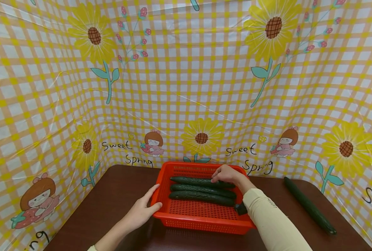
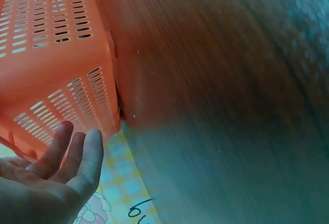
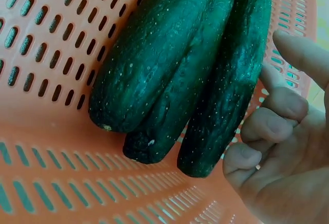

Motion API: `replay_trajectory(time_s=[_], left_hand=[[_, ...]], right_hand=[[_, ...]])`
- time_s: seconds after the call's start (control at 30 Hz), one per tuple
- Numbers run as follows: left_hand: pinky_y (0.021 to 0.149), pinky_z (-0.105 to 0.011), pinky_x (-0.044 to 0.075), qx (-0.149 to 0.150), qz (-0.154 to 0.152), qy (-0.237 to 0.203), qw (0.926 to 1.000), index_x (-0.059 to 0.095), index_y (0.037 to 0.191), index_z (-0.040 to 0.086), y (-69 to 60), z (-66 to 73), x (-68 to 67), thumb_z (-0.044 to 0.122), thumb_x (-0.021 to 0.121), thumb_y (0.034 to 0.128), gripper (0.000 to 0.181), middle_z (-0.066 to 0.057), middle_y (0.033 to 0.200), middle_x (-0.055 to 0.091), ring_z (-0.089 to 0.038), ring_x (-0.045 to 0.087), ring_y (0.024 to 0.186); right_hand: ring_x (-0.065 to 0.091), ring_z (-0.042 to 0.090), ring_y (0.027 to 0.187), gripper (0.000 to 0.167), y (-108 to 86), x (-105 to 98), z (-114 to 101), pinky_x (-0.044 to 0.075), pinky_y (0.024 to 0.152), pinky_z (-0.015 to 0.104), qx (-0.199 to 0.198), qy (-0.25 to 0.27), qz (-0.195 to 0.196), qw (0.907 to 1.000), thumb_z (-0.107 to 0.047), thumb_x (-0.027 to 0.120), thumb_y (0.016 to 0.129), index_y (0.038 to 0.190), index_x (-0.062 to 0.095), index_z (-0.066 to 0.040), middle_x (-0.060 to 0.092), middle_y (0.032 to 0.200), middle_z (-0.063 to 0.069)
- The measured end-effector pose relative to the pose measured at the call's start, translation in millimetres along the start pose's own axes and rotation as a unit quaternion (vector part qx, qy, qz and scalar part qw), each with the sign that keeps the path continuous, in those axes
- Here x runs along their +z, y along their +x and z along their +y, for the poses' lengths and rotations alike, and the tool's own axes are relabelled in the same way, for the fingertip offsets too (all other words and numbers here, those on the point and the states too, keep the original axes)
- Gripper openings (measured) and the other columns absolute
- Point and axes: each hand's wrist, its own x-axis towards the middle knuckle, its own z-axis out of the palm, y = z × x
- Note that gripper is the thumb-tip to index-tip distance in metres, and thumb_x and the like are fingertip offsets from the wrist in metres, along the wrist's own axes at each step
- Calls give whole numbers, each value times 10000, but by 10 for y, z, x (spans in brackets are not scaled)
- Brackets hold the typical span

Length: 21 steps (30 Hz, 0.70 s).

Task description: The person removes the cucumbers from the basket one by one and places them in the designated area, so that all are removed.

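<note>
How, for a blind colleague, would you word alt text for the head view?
Three cucumbers lie in a red basket, a person's right hand at the farthest, the left hand at the basket's left side. A fourth lies on the dark table to the right. Checked cloth hangs behind.

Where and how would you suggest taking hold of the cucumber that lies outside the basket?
Probably around its middle, from above, thumb and fingers across its width: the cucumber is long and slim, lying flat on the table with both long sides free.

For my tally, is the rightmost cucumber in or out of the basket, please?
Out: the rightmost cucumber lies on the table, apart from the basket.
</note>
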Motion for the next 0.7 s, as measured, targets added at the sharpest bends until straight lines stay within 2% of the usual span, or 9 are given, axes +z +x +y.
replay_trajectory(time_s=[0.1, 0.13, 0.2, 0.3, 0.4, 0.5, 0.63, 0.7], left_hand=[[876, -339, 502, -25, 10, -54, 10000, 259, 1601, 189, -3, 2, 5, 245, 600, 1011, 684, -181, 1374, 603, -194, 639, 1112], [878, -344, 502, -27, 18, -54, 10000, 259, 1601, 191, -2, 1, 6, 245, 600, 1010, 684, -180, 1372, 604, -193, 640, 1111], [887, -354, 502, -37, 38, -19, 10000, 266, 1599, 199, 0, -4, 9, 250, 601, 1009, 681, -174, 1370, 607, -188, 641, 1110], [890, -355, 503, -38, 40, 73, 10000, 272, 1597, 209, 5, -10, 10, 268, 598, 1010, 674, -162, 1367, 610, -179, 641, 1106], [885, -348, 503, -31, 34, 144, 9999, 274, 1596, 213, 8, -18, 9, 280, 592, 1012, 668, -159, 1361, 613, -178, 643, 1097], [878, -346, 504, -28, 30, 161, 9999, 269, 1597, 213, 8, -22, 5, 286, 583, 1016, 665, -164, 1357, 613, -181, 646, 1091], [878, -348, 499, -55, -4, 108, 9999, 261, 1600, 219, 6, -27, 3, 287, 576, 1019, 664, -170, 1365, 608, -186, 643, 1102], [881, -346, 498, -67, -9, 105, 9999, 260, 1600, 220, 3, -27, 2, 289, 575, 1019, 664, -165, 1374, 602, -184, 639, 1114]], right_hand=[[670, 220, 968, 168, -14, 21, -22, 537, 868, 428, -318, -96, 150, 9993, -151, 748, 875, 939, 789, -1, 756, 1010, 75], [669, 240, 986, 153, -13, 30, -24, 532, 874, 434, -360, -65, 180, 9992, -141, 745, 876, 907, 787, 3, 757, 1039, 104], [651, 220, 907, 161, -4, 47, -19, 516, 814, 395, -384, 22, 215, 9990, -129, 741, 881, 839, 765, 24, 757, 1045, 122], [536, 142, 750, 202, 11, 63, -3, 427, 700, 322, -370, 131, 263, 9989, -126, 739, 887, 769, 727, 38, 759, 980, 86], [379, 139, 646, 249, 22, 70, 17, 351, 645, 311, -343, 251, 257, 9988, -132, 733, 896, 725, 677, 40, 741, 906, 49], [300, 135, 580, 279, 28, 70, 26, 326, 614, 303, -347, 322, 266, 9985, -137, 725, 906, 691, 633, 16, 732, 878, 41], [321, 126, 549, 269, 19, 65, 26, 355, 610, 299, -403, 332, 318, 9981, -117, 712, 911, 688, 632, 9, 754, 929, 50], [440, 114, 591, 223, 19, 62, 30, 431, 644, 301, -519, 258, 339, 9977, -93, 708, 907, 722, 667, 25, 758, 949, 70]])
